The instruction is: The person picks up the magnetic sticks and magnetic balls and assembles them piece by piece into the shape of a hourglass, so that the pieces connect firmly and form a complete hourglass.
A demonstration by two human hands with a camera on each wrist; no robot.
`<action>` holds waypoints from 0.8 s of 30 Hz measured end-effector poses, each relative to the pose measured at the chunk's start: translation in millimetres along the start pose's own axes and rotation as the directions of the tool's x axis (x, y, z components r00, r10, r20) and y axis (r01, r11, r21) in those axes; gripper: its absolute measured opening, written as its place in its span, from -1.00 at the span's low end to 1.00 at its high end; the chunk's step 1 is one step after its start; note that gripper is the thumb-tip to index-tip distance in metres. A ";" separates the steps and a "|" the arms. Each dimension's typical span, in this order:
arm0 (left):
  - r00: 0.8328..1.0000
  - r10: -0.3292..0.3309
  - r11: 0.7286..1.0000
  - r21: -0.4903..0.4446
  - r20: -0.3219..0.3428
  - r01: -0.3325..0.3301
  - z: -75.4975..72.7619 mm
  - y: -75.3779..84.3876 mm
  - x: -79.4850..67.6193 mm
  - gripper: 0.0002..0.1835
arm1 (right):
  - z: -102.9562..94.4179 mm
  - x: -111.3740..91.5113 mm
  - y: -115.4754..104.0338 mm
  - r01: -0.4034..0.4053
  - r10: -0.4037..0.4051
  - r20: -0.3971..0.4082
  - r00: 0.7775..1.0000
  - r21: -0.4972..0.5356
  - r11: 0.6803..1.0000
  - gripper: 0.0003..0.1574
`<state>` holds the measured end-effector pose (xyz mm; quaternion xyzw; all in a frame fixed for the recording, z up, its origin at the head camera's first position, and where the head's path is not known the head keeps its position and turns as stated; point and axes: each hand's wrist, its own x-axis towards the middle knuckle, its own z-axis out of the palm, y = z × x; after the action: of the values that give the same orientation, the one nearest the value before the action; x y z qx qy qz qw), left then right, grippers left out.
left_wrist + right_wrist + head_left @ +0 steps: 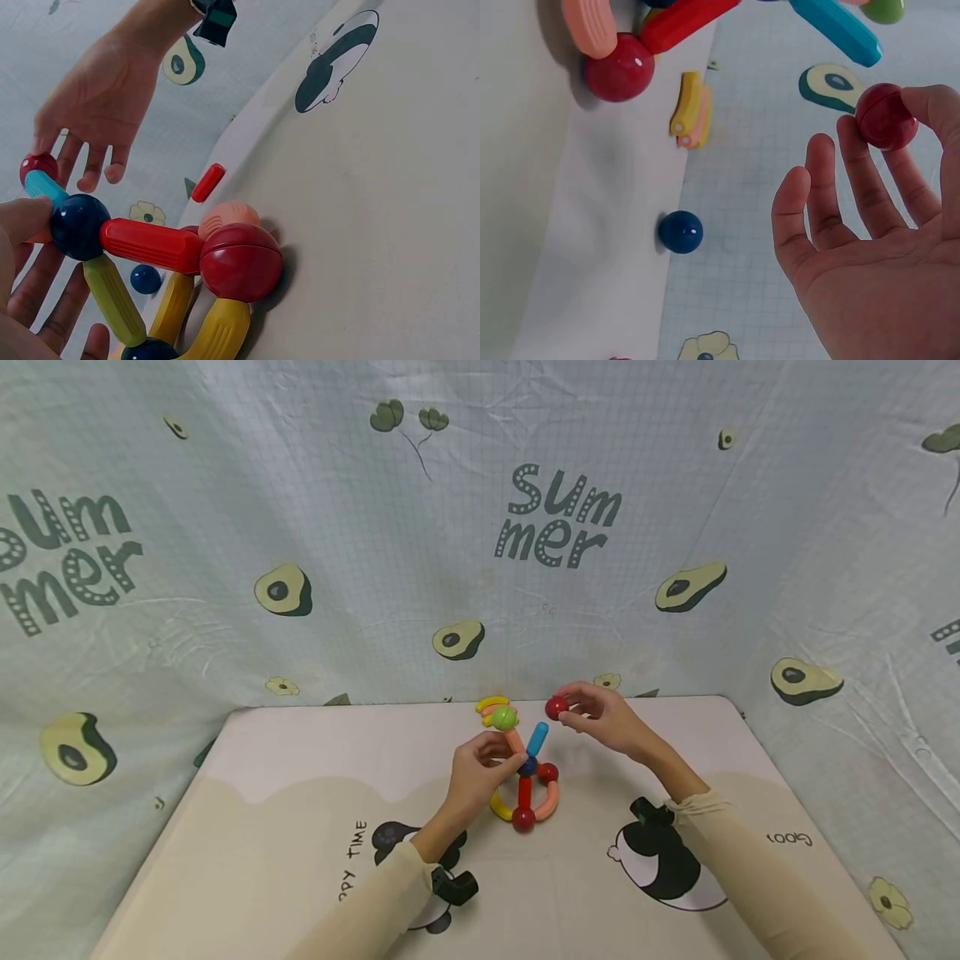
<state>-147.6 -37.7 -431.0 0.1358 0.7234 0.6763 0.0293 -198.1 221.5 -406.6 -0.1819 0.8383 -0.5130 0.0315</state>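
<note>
A ball-and-rod toy structure stands on the table, with a ring of curved yellow and pink rods (pixel 552 802) at its base. From a red ball (pixel 523 819) a straight red rod (pixel 525 792) rises to a dark blue ball (pixel 81 226). My left hand (pixel 480 770) grips the structure at that dark blue ball, its thumb against it. A light blue rod (pixel 537 739) and a salmon rod topped by a green ball (pixel 505 718) slant upward. My right hand (pixel 603 718) pinches another red ball (pixel 886 118) between thumb and fingertips, a short gap from the light blue rod's end.
Loose curved yellow and pink rods (pixel 690 109) lie at the table's back edge, behind the structure. A loose dark blue ball (pixel 681 232) and a loose red rod (pixel 208 182) are also near that edge. A printed cloth (pixel 555 610) hangs right behind the table.
</note>
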 end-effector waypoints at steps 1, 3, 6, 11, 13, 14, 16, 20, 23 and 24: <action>1.000 -0.001 1.000 0.001 -0.001 0.001 -0.1 0.4 -0.1 -0.72 | 0.5 -0.2 -1.3 0.003 -0.003 0.003 1.000 0.005 1.000 -0.56; 1.000 0.000 1.000 0.003 -0.002 0.000 -0.3 1.1 -0.5 -0.72 | 1.4 -0.4 -2.8 0.004 -0.004 0.007 1.000 0.019 1.000 -0.56; 1.000 -0.001 1.000 0.005 -0.002 0.001 -0.6 1.2 -0.4 -0.73 | 3.0 -1.1 -5.3 0.012 -0.013 0.008 1.000 0.027 1.000 -0.57; 1.000 -0.007 1.000 0.008 -0.001 0.007 0.2 -7.5 4.1 -0.73 | 6.1 -2.1 -7.0 0.027 -0.027 0.019 0.999 0.031 0.999 -0.56; 1.000 -0.014 1.000 0.009 -0.003 0.014 1.1 -16.3 8.0 -0.72 | 6.8 -2.2 -6.5 0.027 -0.027 0.026 0.999 0.028 0.999 -0.56; 1.000 -0.015 1.000 0.009 -0.005 0.016 1.5 -21.4 10.1 -0.71 | 7.1 -2.3 -6.1 0.023 -0.024 0.027 0.999 0.027 0.999 -0.56; 1.000 -0.020 1.000 0.010 -0.009 0.020 2.5 -31.1 13.9 -0.70 | 7.4 -2.6 -5.9 0.018 -0.019 0.027 0.999 0.027 0.999 -0.57; 1.000 -0.013 1.000 0.010 -0.016 0.013 3.5 -36.5 15.3 -0.68 | 7.4 -3.5 -7.1 0.016 -0.017 0.029 0.999 0.033 0.999 -0.57; 1.000 -0.006 0.999 0.032 -0.014 0.006 4.5 -37.0 15.2 -0.67 | 7.4 -4.1 -7.9 0.016 -0.017 0.032 0.999 0.037 0.999 -0.57; 1.000 -0.005 0.999 0.044 -0.012 0.006 4.9 -36.7 15.1 -0.67 | 7.4 -4.1 -7.9 0.016 -0.017 0.032 0.999 0.037 0.999 -0.57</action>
<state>-166.7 -31.2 -465.4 0.1305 0.7386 0.6610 0.0238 -190.4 213.4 -403.7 -0.1967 0.8265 -0.5256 0.0442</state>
